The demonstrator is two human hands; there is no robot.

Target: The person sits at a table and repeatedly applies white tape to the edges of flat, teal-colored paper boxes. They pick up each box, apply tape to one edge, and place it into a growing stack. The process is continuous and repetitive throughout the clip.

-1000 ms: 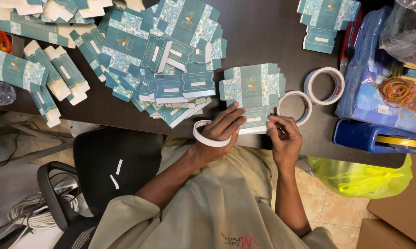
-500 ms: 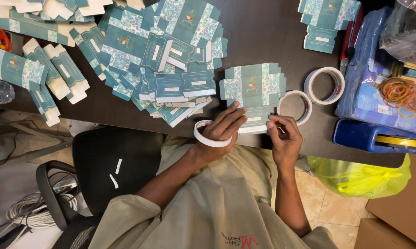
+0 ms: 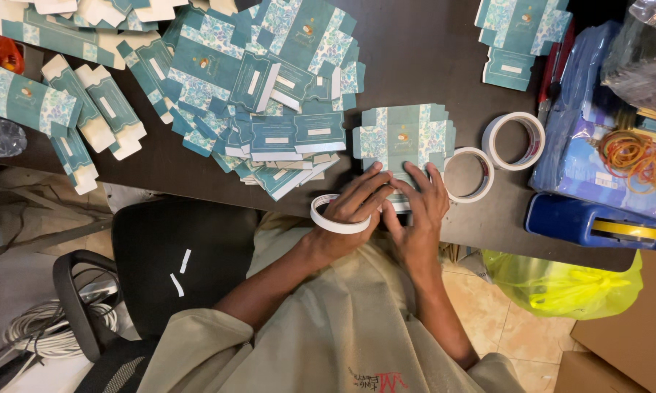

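A small stack of flat teal carton blanks [image 3: 404, 135] lies at the near edge of the dark table [image 3: 430, 51]. My left hand [image 3: 353, 211] rests its fingertips on the stack's near edge, and a white tape roll [image 3: 328, 220] is hooked around this hand at the thumb. Beside it, my right hand [image 3: 417, 211] presses flat on the same edge with its fingers spread. The lowest part of the stack is hidden under both hands.
A big heap of the same blanks [image 3: 270, 87] covers the table's left, with folded cartons [image 3: 88, 116] further left. Two more tape rolls [image 3: 468, 175] [image 3: 514, 140] sit right of the stack. A blue tape dispenser [image 3: 597, 225], rubber bands [image 3: 633, 156] and a yellow bag [image 3: 568, 284] lie right.
My right hand has moved left from the table edge and now lies flat on the stack next to my left hand. The left hand has reached forward with the roll.
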